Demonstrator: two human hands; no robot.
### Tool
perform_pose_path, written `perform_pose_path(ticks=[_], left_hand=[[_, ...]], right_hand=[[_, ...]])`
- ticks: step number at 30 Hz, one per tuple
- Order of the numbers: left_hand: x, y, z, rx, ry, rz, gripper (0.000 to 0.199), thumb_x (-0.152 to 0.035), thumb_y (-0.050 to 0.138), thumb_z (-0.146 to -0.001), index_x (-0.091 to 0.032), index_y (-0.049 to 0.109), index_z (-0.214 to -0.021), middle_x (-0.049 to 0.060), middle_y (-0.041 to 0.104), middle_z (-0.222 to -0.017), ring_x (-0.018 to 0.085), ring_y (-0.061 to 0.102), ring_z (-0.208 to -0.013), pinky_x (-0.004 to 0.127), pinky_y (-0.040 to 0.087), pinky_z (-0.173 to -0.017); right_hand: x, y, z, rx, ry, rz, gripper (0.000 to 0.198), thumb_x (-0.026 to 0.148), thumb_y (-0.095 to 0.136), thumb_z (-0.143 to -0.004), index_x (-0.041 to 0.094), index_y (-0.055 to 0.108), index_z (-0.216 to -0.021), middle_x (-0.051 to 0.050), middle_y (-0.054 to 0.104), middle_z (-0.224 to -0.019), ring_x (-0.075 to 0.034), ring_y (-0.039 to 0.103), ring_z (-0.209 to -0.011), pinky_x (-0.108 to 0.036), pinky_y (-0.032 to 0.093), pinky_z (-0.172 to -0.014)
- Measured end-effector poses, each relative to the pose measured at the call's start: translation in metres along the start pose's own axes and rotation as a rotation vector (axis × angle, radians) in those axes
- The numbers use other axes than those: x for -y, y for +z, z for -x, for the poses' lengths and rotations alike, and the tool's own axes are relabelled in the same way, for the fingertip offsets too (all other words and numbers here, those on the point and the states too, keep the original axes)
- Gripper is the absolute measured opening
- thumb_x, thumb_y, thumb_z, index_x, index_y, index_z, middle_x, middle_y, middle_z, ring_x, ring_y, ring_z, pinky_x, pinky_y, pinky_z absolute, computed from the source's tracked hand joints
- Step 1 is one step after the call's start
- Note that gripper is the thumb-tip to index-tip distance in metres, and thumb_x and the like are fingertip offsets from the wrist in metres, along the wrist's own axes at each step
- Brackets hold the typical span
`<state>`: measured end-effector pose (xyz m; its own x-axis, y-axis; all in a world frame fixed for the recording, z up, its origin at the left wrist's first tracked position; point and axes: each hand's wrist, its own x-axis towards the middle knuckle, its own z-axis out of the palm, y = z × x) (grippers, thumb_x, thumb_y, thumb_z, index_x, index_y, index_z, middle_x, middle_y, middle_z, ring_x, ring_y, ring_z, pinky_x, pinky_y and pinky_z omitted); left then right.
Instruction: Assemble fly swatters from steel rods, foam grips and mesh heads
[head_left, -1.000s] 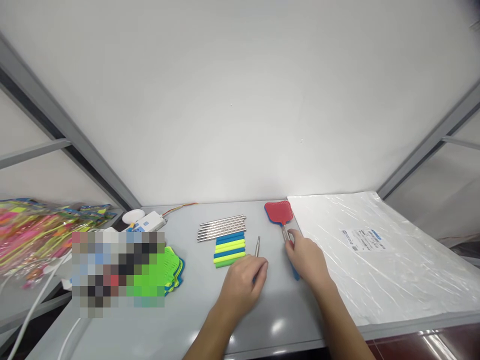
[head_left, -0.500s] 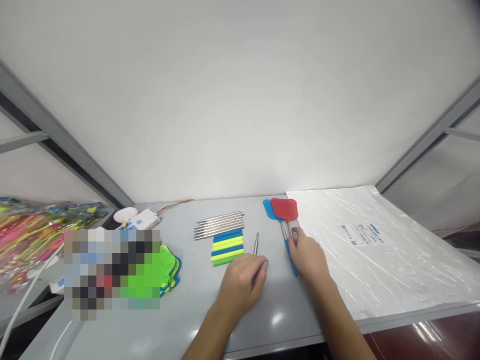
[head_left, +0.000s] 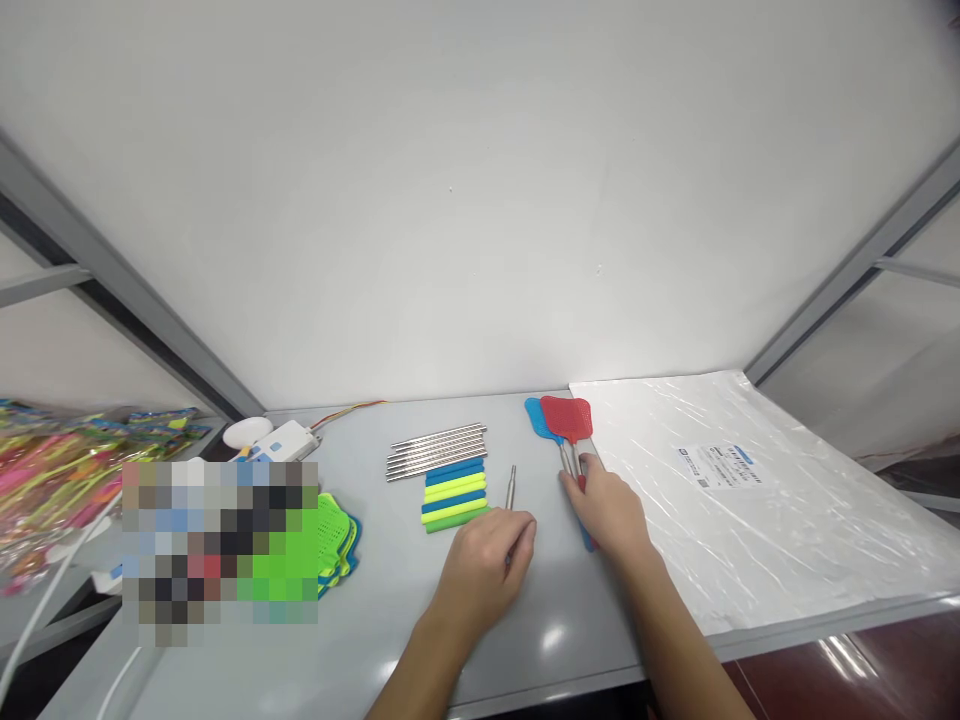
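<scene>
Red swatter [head_left: 566, 417] and blue swatter [head_left: 535, 410] are brightening a grey surface [head_left: 300, 660]
The red swatter is showing tiny holes; the row of grips [head_left: 455, 483] is striping blue, neon yellow and green, the single rod [head_left: 511, 488] and row of rods [head_left: 437, 454] are gleaming silver, the stacked heads [head_left: 334, 530] are layering perforated green over yellow and blue, and the wrapped sheet [head_left: 787, 545] is shining white

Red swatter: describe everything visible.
The red swatter has a flat, perforated head that looks like plastic, on a shiny, metal-looking shaft; a bit of red grip shows beside the right hand, which hides the rest. It lies on the grey table, head pointing away from the person, partly overlapping the blue swatter. How firmly the hand holds it is hidden.
</scene>
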<state>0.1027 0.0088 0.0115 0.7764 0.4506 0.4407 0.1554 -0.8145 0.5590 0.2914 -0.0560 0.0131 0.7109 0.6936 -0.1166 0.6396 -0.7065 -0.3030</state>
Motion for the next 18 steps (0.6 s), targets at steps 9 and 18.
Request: perform_pose_path(ticks=[9, 18], left_hand=[[-0.002, -0.001, -0.001, -0.053, 0.030, 0.007, 0.019, -0.018, 0.044, -0.094, -0.019, 0.063, -0.092, 0.004, 0.064, -0.074, 0.017, 0.061, -0.067, 0.028, 0.048, -0.063], [-0.001, 0.000, 0.001, -0.021, 0.001, 0.020, 0.018, -0.018, 0.043, -0.095, -0.019, 0.060, -0.091, 0.003, 0.061, -0.072, 0.016, 0.054, -0.065, 0.029, 0.042, -0.061]], right_hand=[[0.011, 0.006, -0.004, 0.030, -0.064, -0.003, 0.038, 0.037, 0.038, -0.095, 0.018, 0.050, -0.126, -0.011, 0.071, -0.092, -0.026, 0.066, -0.086, -0.030, 0.037, -0.065], [0.027, 0.012, 0.002, 0.032, -0.103, -0.014, 0.035, 0.033, 0.030, -0.099, 0.020, 0.047, -0.127, -0.009, 0.072, -0.091, -0.024, 0.067, -0.083, -0.030, 0.037, -0.065]])
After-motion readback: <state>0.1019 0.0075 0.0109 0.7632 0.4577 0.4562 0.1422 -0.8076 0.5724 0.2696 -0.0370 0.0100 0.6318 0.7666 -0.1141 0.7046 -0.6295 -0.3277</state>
